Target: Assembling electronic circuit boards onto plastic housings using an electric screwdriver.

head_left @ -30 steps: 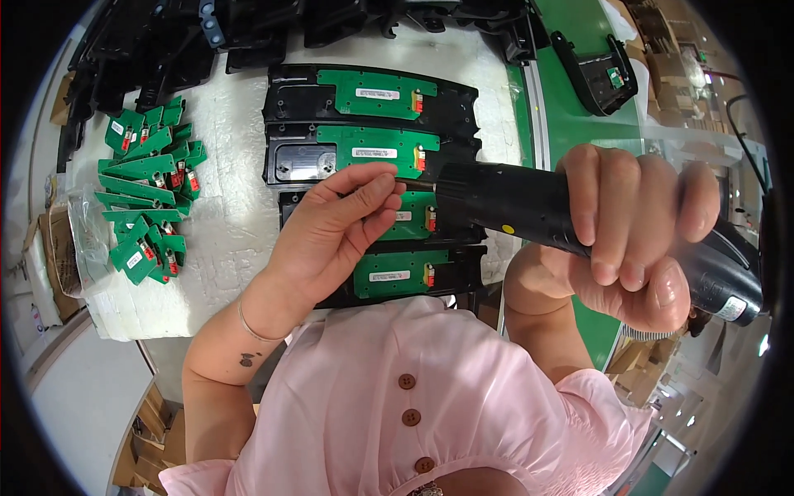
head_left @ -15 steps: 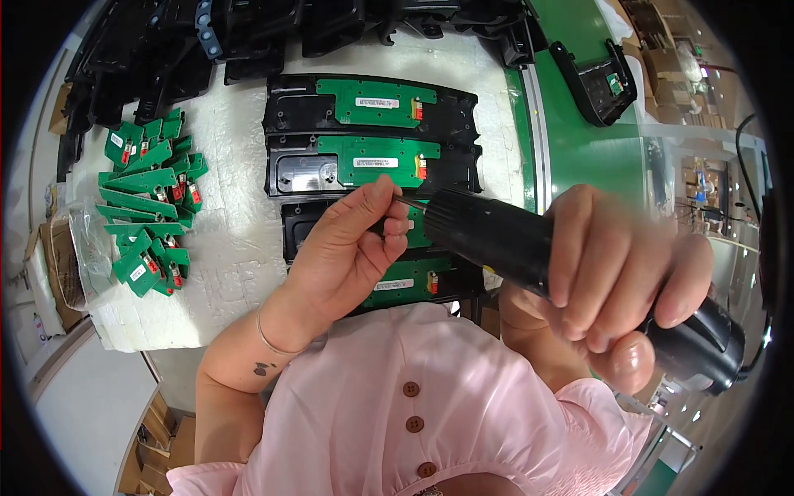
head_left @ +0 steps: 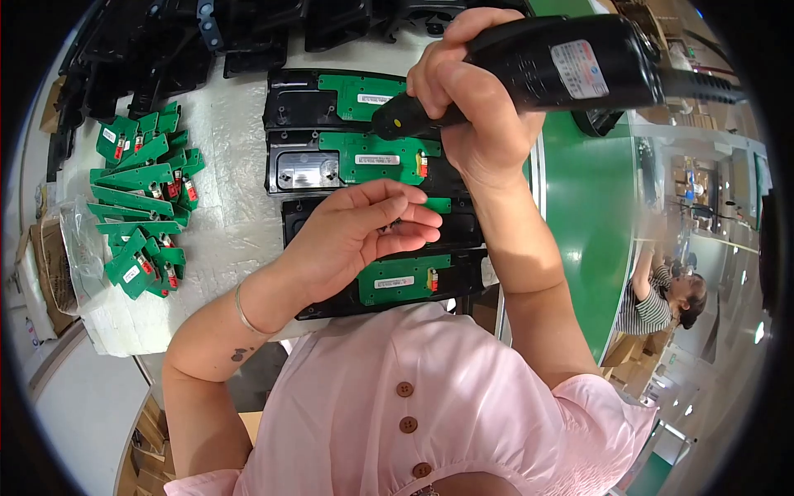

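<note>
My right hand [head_left: 488, 103] is wrapped around a black electric screwdriver [head_left: 529, 66], held tilted with its nose at lower left. That nose is over the upper edge of the second green circuit board [head_left: 372, 159], which lies in a black plastic panel [head_left: 285, 169]; the bit itself cannot be made out. Lower down, my left hand [head_left: 351, 236] is loosely curled above the third panel [head_left: 298, 219], holding small dark pieces that look like screws between its fingers. Top panel [head_left: 289, 107] and bottom panel [head_left: 463, 277] each carry a green board too.
Loose green circuit boards [head_left: 136, 178] with red-and-white connectors are heaped at the left, beside a clear plastic bag [head_left: 87, 248]. Black plastic housings [head_left: 248, 33] line the far edge. On the right is a green surface [head_left: 575, 215]; beyond it a person [head_left: 662, 302] in stripes appears.
My right hand has swung the screwdriver from the lower right up and over the panels. The left hand's pinch at the bit has loosened, and the bit is away from its fingertips.
</note>
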A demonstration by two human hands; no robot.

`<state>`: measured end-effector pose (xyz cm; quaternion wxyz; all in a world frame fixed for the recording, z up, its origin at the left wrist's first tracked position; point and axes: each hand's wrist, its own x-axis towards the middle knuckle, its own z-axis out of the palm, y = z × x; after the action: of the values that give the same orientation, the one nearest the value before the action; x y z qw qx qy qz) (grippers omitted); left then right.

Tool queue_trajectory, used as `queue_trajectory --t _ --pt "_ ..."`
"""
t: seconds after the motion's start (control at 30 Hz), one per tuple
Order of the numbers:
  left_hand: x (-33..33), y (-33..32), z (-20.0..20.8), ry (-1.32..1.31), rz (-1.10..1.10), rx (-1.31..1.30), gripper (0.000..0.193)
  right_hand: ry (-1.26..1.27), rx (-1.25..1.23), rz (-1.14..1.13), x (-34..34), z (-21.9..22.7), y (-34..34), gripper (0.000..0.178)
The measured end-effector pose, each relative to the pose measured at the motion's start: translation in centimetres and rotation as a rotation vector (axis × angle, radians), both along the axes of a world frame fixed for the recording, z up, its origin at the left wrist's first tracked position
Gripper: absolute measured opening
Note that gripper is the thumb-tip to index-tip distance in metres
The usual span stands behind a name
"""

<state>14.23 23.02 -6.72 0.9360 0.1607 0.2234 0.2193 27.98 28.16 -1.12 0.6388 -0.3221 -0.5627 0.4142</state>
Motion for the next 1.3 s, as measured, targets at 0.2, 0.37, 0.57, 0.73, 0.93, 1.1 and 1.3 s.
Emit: queue_trajectory --t 0.2,0.37,0.57,0.73,0.93,1.1,1.3 --pt "-0.6 -0.2 -0.8 -0.004 -0.018 0.028 0.019 0.096 -0.217 -0.011 -0.8 0.8 -0.3 0.026" --pt "-1.0 -0.1 -0.5 0.074 0.054 0.002 0.019 0.059 -0.233 0.026 -0.9 1.0 0.4 0.023" --pt "-1.2 0.1 -0.5 0.023 0.118 -0.093 0.017 -0.021 -0.241 0.018 -1.2 0.8 0.9 0.020" --pt "-1.5 0.0 -1.0 -0.102 0.125 -0.133 0.017 -0.049 -0.155 0.037 -0.7 1.0 -0.1 0.020" --pt "-1.8 0.3 -2.4 -0.077 0.322 -0.181 0.014 0.146 0.022 0.160 1.9 6.3 -5.0 0.028" --pt "-1.4 0.5 -2.2 -0.148 0.311 -0.195 0.017 0.145 0.116 0.181 1.8 5.4 -6.6 0.018" --pt "-0.3 0.3 0.8 0.140 0.381 -0.427 0.021 0.059 0.070 0.058 1.0 5.6 -6.9 0.021"
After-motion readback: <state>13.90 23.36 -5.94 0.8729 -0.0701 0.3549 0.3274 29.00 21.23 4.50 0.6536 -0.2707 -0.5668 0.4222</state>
